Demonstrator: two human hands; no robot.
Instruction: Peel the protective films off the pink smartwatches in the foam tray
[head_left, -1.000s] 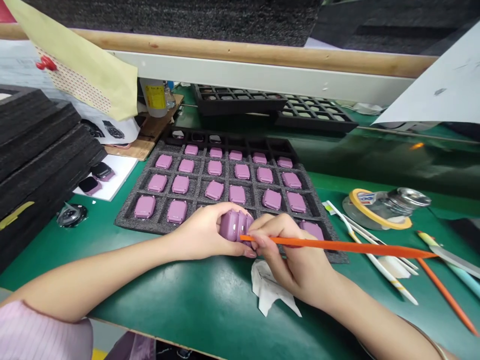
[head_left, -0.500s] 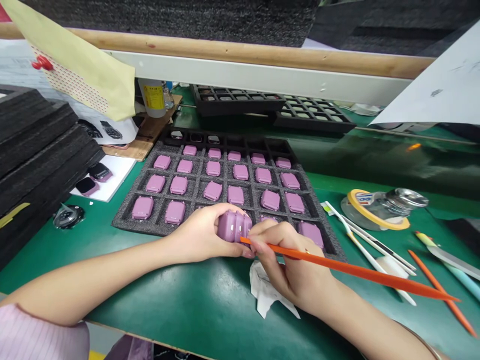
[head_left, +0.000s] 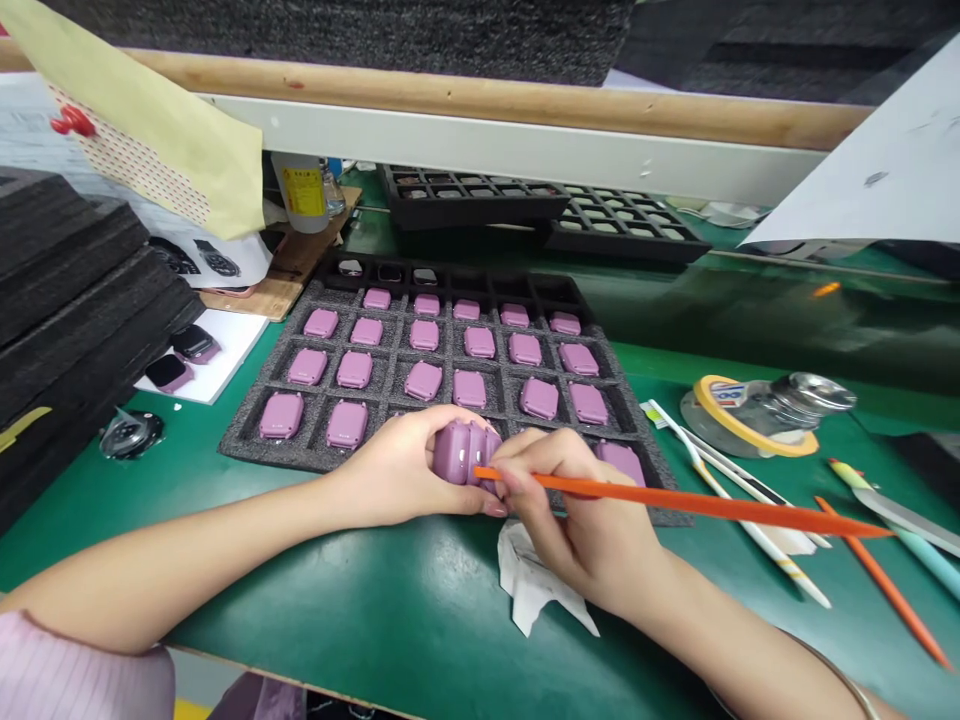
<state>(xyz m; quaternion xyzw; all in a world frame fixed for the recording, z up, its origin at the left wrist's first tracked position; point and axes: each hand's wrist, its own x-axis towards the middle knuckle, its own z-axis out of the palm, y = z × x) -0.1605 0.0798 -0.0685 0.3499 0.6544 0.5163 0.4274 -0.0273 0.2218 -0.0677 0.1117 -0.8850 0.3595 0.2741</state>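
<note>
A small stack of purple watch cases (head_left: 454,453) is gripped on edge in my left hand (head_left: 401,462), thumb below and fingers curled over the far side. My right hand (head_left: 592,515) pinches a long, pointed orange stick (head_left: 697,503) like a pen. The stick's tip touches or nearly touches the side of the held cases. Behind both hands lies a dark foam tray (head_left: 247,437), its pockets filled with rows of similar purple watch cases (head_left: 480,342). Part of its front row is hidden by my hands. Under my right hand sits a crumpled white tissue (head_left: 529,580).
To the right are a glass bottle (head_left: 757,415), a toothbrush (head_left: 731,495), a second orange stick (head_left: 885,585) and a knife (head_left: 911,520). Stacked black foam (head_left: 67,300) stands at left, near a wrapped round watch part (head_left: 131,434). A shelf bar (head_left: 525,140) crosses above.
The orange stick's tip has shifted slightly left along the held cases, and its far end has swung upward. My left hand keeps its hold. The view has shifted slightly.
</note>
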